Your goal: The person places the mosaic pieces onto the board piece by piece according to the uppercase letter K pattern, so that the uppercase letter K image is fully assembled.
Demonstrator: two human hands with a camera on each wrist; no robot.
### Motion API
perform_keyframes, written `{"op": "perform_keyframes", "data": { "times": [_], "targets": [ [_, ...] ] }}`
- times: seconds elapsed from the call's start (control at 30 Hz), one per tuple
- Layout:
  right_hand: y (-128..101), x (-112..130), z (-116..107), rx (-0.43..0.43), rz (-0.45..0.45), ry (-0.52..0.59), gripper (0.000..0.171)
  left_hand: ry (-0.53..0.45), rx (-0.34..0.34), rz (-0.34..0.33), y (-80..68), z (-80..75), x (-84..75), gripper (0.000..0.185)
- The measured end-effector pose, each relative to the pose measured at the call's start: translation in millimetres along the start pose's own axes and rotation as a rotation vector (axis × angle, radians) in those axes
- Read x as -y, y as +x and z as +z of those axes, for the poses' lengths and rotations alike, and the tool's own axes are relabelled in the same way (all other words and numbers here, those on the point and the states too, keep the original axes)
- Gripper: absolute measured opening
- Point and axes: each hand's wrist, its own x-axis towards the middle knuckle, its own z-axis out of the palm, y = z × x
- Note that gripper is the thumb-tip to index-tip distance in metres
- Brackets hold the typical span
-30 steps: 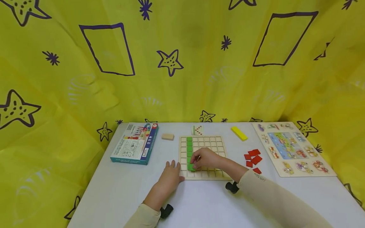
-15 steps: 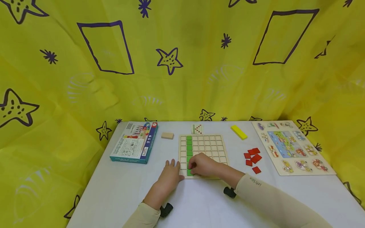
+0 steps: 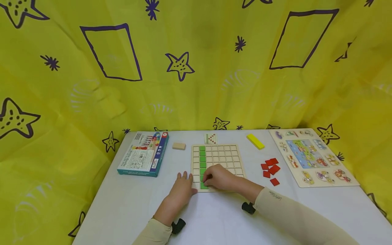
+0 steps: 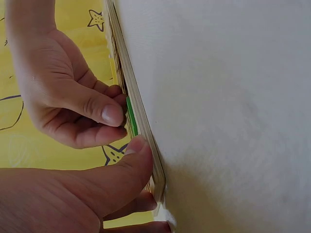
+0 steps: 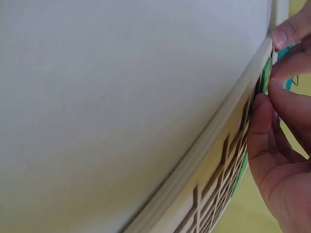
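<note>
Behind a white-covered table (image 3: 214, 221), as far as the head view reaches, hangs a yellow curtain (image 3: 208, 95) printed with dark starfish and frames. On the table's far right lies a picture puzzle board (image 3: 297, 172), angled, its near edge toward the person. A teal-edged game box (image 3: 144, 154) lies flat at far left, well apart from the pale wooden grid board (image 3: 226, 159) in the middle. From the right, a beige sleeve (image 3: 297, 214) comes in, and the right hand (image 3: 219, 177) covers the near cells of the grid board, blocking the view there. Its fingers are curled, with thumb and index tips together at the nearest green tile; whether they pinch or press it, I cannot tell. Beside the board's left edge, the left hand (image 3: 181, 193) rests with fingers extended, thumb at the near-left corner.

Beyond the board's right corner a yellow block (image 3: 255, 141) slants from far left to near right; a wooden block (image 3: 179, 146) lies crosswise off the opposite corner. At the far edge sits a small pattern card (image 3: 211, 138). Red tiles (image 3: 274, 169) lie loosely grouped between grid board and puzzle board. Green tiles (image 3: 202, 159) fill the second column from the left, their line running away from the person.
</note>
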Motion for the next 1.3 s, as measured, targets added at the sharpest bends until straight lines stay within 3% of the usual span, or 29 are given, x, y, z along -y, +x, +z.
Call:
{"op": "perform_keyframes", "data": {
  "times": [0.17,0.33,0.63,1.0,1.3],
  "targets": [
    [-6.3,-6.7,-22.9,-0.056,0.075,0.031,0.001,-0.009,0.007,-0.008,-0.7,-1.0,-2.3,0.064],
    [-16.9,-17.1,-59.1,-0.126,0.143,0.023,0.007,-0.02,0.007,-0.013,-2.5,-1.4,-1.8,0.063],
    [-54.3,-61.2,-112.8,-0.251,0.243,0.059,0.019,0.0,-0.001,0.0,-4.0,1.6,2.0,0.063],
    [-95.1,-116.7,-144.7,-0.263,0.375,-0.023,0.024,0.001,0.008,-0.016,-2.1,3.7,1.6,0.064],
    [-117.0,-141.5,-154.5,-0.21,0.459,-0.037,0.031,0.023,0.009,0.007,-0.7,3.2,0.1,0.065]
  ]
}}
